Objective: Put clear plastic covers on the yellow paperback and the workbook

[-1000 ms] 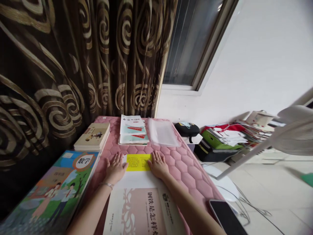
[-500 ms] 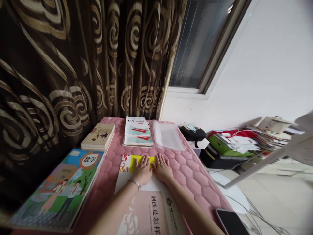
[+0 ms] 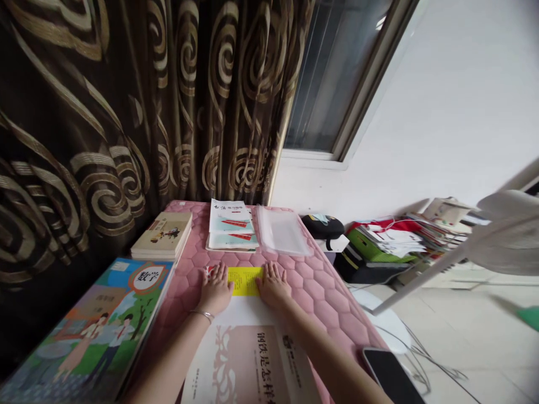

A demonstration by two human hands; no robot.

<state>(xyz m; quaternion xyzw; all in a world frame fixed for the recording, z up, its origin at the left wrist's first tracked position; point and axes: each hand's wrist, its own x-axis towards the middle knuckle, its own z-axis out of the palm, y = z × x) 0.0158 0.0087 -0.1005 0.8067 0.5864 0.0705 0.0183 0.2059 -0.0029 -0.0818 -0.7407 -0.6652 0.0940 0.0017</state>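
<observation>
A book cover (image 3: 236, 348) with a pale pink panel, dark Chinese lettering and a yellow flap strip (image 3: 244, 281) lies flat on the pink quilted table cover (image 3: 318, 303). On its far left corner, over the red-and-white pattern, my left hand (image 3: 216, 289) rests palm down with its fingers stretched out. My right hand (image 3: 274, 285) lies flat at the far right corner, fingers extended and touching the yellow strip's right end. A bracelet circles my left wrist. My forearms hide both sides of the cover.
On the left lie a maths textbook (image 3: 96, 331) and a stack of beige books (image 3: 162, 234). Thin booklets (image 3: 231, 224) and clear plastic sleeves (image 3: 284, 231) lie at the back. A phone (image 3: 389, 375) sits at the right edge. A white fan (image 3: 509, 233) stands beyond the table.
My left hand has slid left along the yellow strip to the cover's corner, so the hands are farther apart. More of the yellow strip shows between them. The view has shifted slightly.
</observation>
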